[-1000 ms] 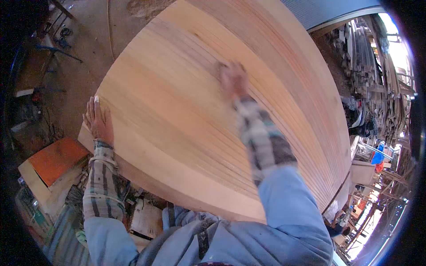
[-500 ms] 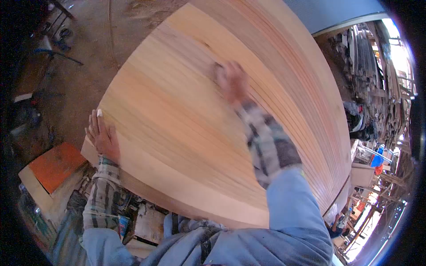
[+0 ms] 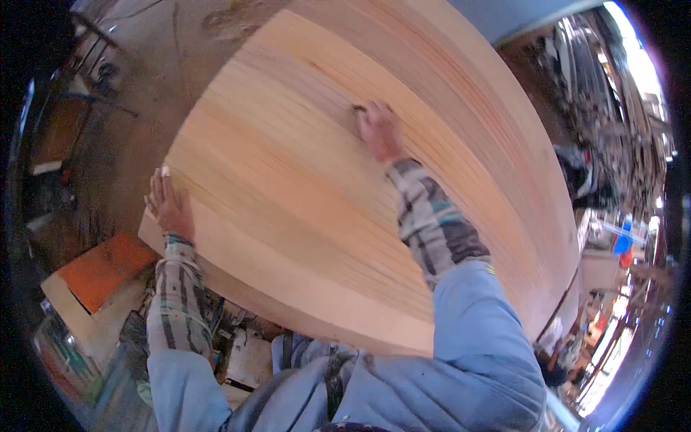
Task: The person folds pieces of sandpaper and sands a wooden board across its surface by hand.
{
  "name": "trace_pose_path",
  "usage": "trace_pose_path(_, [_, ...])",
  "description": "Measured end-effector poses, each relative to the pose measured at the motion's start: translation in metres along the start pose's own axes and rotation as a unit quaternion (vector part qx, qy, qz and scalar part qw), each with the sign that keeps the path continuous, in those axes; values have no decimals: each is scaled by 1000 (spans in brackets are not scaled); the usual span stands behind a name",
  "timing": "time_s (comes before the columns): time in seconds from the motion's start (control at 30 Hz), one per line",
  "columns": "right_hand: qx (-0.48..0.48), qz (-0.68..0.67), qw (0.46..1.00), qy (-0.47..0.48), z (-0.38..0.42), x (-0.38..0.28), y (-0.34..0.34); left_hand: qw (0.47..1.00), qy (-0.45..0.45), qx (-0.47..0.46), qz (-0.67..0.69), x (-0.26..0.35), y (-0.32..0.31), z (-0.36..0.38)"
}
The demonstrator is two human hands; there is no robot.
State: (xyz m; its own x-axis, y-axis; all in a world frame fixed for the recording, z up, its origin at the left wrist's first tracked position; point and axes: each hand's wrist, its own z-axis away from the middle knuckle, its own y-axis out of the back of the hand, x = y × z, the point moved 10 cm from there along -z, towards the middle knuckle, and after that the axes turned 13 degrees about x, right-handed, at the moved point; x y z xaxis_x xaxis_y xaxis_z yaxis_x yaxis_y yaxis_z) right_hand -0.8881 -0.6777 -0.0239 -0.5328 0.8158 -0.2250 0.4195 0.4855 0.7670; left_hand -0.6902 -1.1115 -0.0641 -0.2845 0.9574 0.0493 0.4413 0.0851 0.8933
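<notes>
A broad wooden panel [image 3: 288, 180] of light and reddish boards joined side by side spreads out before me. My left hand [image 3: 171, 209] lies flat on its left edge, fingers stretched out, with something white on one fingertip. Near the middle of the surface, my right hand [image 3: 381, 129] is closed and pressed down on the boards. A small dark piece [image 3: 358, 108], which looks like sandpaper, pokes out at its fingertips; the rest is hidden under the hand.
An orange-topped board [image 3: 108, 270] lies low at the left. Stacked wood strips [image 3: 604, 93] line the right side. A blue-grey surface [image 3: 511, 14] meets the view's top right. At lower right, a person [image 3: 554, 371] is partly visible in the background.
My right hand was smeared by motion and now shows sharper at almost the same spot on the panel. My left hand stays on the edge. The whole view has shifted slightly.
</notes>
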Motion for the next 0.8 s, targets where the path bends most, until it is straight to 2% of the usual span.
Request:
trace_pose_path(0.07, [-18, 29, 999, -27, 78, 52, 72, 999, -26, -7, -20, -11, -12, 5])
trace_pose_path(0.1, [-37, 16, 995, -90, 117, 86, 109, 999, -29, 11, -18, -22, -19, 4])
trace_pose_path(0.13, [-41, 57, 987, -141, 171, 124, 152, 999, -28, 30, -17, -27, -25, 3])
trace_pose_path(0.17, [-48, 86, 989, -112, 191, 122, 215, 999, -36, 29, -6, -28, -33, 0])
trace_pose_path(0.2, [-40, 159, 964, -207, 261, 184, 260, 998, -37, 41, -17, -31, -32, -2])
trace_pose_path(0.27, [-133, 297, 880, -346, 380, 273, 362, 997, -44, 54, -25, -15, -21, 3])
trace_pose_path(0.33, [-65, 281, 829, -479, 433, 302, 442, 990, -31, 128, -40, 5, 3, 2])
trace_pose_path(0.37, [-66, 282, 827, -482, 444, 304, 443, 991, -34, 127, -38, 24, 3, 10])
trace_pose_path(0.43, [-54, 271, 908, -314, 397, 251, 405, 999, 13, 50, -9, 70, -6, 40])
trace_pose_path(0.47, [-38, 241, 927, -284, 402, 248, 370, 996, -21, 77, 47, 96, -20, 62])
trace_pose_path(0.5, [14, 129, 961, -246, 338, 190, 347, 988, -55, 105, 100, 118, -30, 82])
trace_pose_path(0.53, [-5, 131, 962, -241, 335, 191, 305, 987, -36, 82, 131, 158, -12, 92])
trace_pose_path(0.57, [-66, 98, 957, -265, 297, 164, 275, 985, -18, 59, 162, 213, 13, 106])
trace_pose_path(0.6, [-29, 106, 979, -170, 271, 142, 253, 987, -10, 26, 155, 253, 23, 119])
trace_pose_path(0.63, [66, 100, 985, -124, 258, 137, 236, 989, -2, -9, 149, 287, 27, 132])
trace_pose_path(0.7, [-5, 60, 985, -159, 217, 123, 218, 986, -7, -28, 162, 349, 54, 150])
trace_pose_path(0.8, [-19, 70, 984, -165, 253, 152, 245, 983, 2, -48, 179, 394, 62, 173])
